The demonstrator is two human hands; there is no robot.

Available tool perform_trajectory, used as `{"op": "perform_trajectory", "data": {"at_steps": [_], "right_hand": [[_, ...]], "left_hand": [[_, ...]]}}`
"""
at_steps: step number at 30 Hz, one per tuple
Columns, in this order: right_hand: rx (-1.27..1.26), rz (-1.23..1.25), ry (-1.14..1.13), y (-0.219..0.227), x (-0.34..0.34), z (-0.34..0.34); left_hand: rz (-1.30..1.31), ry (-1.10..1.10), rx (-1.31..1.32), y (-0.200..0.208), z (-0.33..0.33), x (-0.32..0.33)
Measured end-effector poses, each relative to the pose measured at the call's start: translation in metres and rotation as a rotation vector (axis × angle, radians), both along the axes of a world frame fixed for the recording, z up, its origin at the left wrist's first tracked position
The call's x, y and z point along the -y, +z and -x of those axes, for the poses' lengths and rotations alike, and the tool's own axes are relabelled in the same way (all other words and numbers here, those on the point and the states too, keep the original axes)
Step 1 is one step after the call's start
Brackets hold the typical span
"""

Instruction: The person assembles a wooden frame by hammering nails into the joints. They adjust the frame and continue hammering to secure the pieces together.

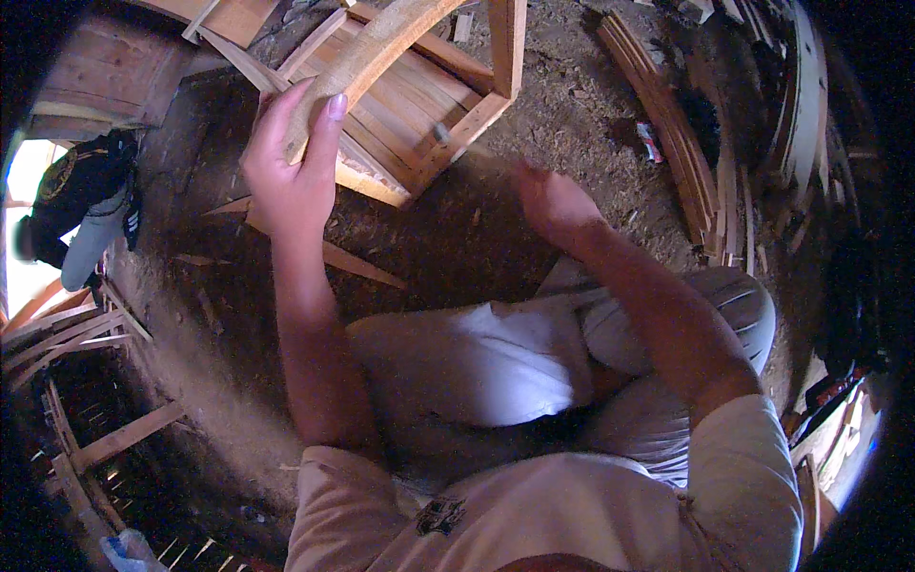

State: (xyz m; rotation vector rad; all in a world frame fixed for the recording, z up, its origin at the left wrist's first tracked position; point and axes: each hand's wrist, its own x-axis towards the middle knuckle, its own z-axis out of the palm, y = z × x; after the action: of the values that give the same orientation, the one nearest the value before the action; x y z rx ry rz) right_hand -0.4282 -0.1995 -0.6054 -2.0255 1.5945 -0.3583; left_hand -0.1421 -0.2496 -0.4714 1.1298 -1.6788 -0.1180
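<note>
A wooden chair frame (pixel 471 126) with a slatted seat (pixel 405 91) lies tilted on the ground ahead of me. My left hand (pixel 294 157) is wrapped round the curved wooden rail (pixel 381 50) on its near left side, with the thumb on top. My right hand (pixel 558 205) is closed round the handle of a hammer (pixel 440 132), which is smeared by motion. The hammer's small grey head is at the near right edge of the frame; whether it touches the wood I cannot tell.
Long curved wooden strips (pixel 662 124) lie stacked at the right, with more pale strips (pixel 805 95) beyond. Wood offcuts (pixel 357 264) are scattered on the dirt floor. Another person (pixel 91 195) is at the far left, above a pile of slats (pixel 71 334). My crossed legs (pixel 467 367) are close below.
</note>
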Motion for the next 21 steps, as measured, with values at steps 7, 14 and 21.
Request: {"op": "perform_trajectory", "data": {"at_steps": [7,14,21], "right_hand": [[-0.028,0.073,-0.058,0.012,0.011,-0.007],[-0.023,0.111,0.079,-0.008,0.011,0.008],[-0.136,-0.093,-0.001,-0.030,0.005,0.010]], "left_hand": [[-0.046,0.013,-0.020,0.001,-0.004,-0.002],[-0.002,-0.003,-0.003,-0.002,-0.008,0.001],[0.016,-0.007,-0.025,-0.002,-0.005,0.003]]}}
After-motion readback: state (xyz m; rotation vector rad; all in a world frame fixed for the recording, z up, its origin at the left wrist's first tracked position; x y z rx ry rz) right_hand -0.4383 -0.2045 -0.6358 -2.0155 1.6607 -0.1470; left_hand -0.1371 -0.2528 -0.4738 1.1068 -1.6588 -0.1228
